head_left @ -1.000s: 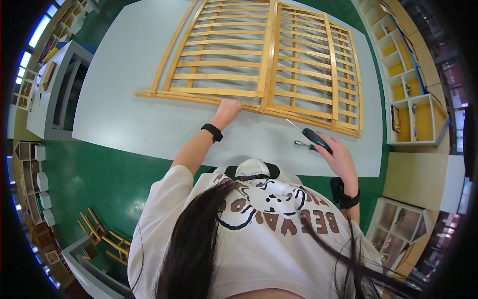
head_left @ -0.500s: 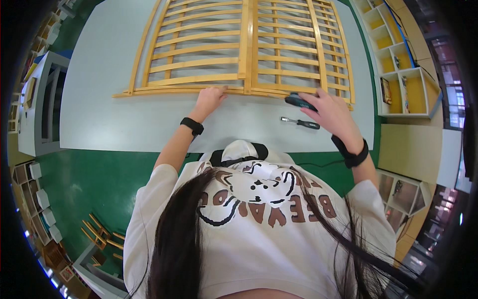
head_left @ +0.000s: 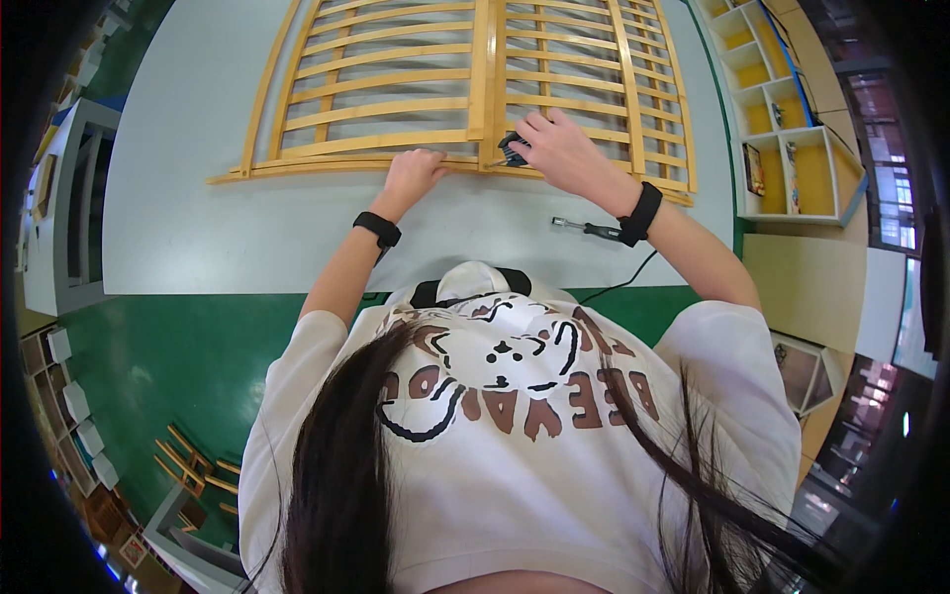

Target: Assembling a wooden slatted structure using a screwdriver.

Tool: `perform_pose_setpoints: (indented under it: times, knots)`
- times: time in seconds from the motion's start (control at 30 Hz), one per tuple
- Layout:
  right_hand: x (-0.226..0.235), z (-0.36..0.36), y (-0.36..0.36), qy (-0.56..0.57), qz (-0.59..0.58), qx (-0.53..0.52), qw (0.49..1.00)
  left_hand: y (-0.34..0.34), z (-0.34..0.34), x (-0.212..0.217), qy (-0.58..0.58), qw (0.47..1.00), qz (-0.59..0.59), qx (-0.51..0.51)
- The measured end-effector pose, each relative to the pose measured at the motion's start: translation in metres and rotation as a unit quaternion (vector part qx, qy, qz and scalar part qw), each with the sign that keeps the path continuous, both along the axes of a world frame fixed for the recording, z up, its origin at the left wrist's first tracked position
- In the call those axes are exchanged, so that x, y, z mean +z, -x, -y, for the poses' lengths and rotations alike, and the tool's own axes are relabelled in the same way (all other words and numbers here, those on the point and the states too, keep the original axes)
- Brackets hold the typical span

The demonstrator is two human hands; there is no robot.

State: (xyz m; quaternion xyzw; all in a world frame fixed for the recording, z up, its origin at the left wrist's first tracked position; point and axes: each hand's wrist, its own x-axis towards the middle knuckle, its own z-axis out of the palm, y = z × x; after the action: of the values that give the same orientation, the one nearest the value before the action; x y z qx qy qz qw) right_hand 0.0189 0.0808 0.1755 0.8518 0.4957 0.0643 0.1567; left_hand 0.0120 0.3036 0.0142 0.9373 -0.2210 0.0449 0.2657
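A light wooden slatted frame (head_left: 483,74) lies on the pale grey table (head_left: 198,233). My left hand (head_left: 413,181) is closed around its near rail, left of the central uprights, and the fingertips are partly hidden. My right hand (head_left: 564,153) grips a short, dark-handled tool (head_left: 514,148); its exact kind is hard to make out. The tool's tip is by the near end of the central upright, but I cannot tell if it touches the wood. On the table below my right wrist lies a nut driver (head_left: 586,228) with a metal shaft and dark handle.
White and yellow shelving (head_left: 792,168) stands along the right side. A grey-white cabinet (head_left: 69,213) is left of the table. On the green floor (head_left: 188,376), wooden stool-like pieces (head_left: 188,460) lie at the lower left. A thin black cable (head_left: 623,280) runs near the table's front edge.
My right hand has moved left and slightly away from me with the dark-handled tool, from the frame's right part to the central upright. My left hand stays on the near rail.
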Motion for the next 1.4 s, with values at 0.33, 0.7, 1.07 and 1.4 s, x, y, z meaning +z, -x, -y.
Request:
perform_pose_setpoints:
  times: [0.33,0.7,1.07,1.4]
  knots:
    - [-0.007,-0.012,-0.007,-0.023,0.058,0.064,0.996,-0.006,0.000,-0.003,0.031,0.999,-0.015,-0.007]
    - [-0.008,-0.023,-0.010,0.062,0.143,0.173,0.973,-0.009,-0.003,0.005,0.086,0.994,-0.062,-0.017]
    - [0.000,-0.034,-0.019,0.153,0.087,0.231,0.957,-0.010,0.000,0.004,0.081,0.996,-0.045,-0.008]
    - [-0.001,-0.044,-0.027,0.118,0.002,0.270,0.956,-0.005,0.006,-0.001,0.065,0.995,-0.047,0.058]
